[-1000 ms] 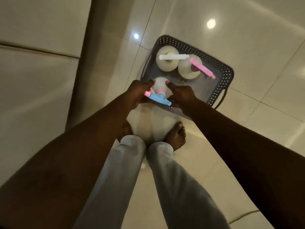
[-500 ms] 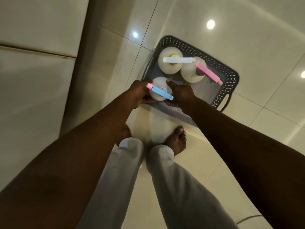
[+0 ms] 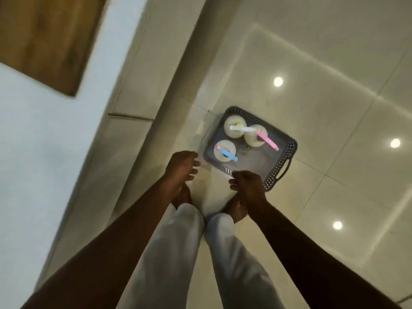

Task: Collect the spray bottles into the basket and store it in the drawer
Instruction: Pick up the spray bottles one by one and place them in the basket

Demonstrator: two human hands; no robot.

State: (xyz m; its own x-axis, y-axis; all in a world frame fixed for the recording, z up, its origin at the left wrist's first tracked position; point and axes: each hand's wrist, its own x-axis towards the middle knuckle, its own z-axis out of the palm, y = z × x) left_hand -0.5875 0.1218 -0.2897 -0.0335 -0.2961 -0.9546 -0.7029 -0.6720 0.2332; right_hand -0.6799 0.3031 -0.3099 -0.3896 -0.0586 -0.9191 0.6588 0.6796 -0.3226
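A dark grey perforated basket (image 3: 283,161) sits on the tiled floor. Inside stand three white spray bottles seen from above: one with a blue and pink nozzle (image 3: 225,150) at the near left, one with a white nozzle (image 3: 235,130) at the far left, one with a pink nozzle (image 3: 256,136) beside it. My left hand (image 3: 181,166) hovers left of the basket, fingers loosely curled, holding nothing. My right hand (image 3: 247,181) hangs over the basket's near edge, also loosely curled and holding nothing.
A cream cabinet front (image 3: 142,103) with a drawer seam runs along the left, under a pale countertop (image 3: 33,152) and a wooden panel (image 3: 44,39). My bare feet (image 3: 236,210) stand just before the basket. Glossy floor tiles (image 3: 334,108) reflect ceiling lights.
Both hands have let go of the blue-nozzle bottle, which now stands in the basket, and pulled back toward me. The view has risen and swung away from the floor.
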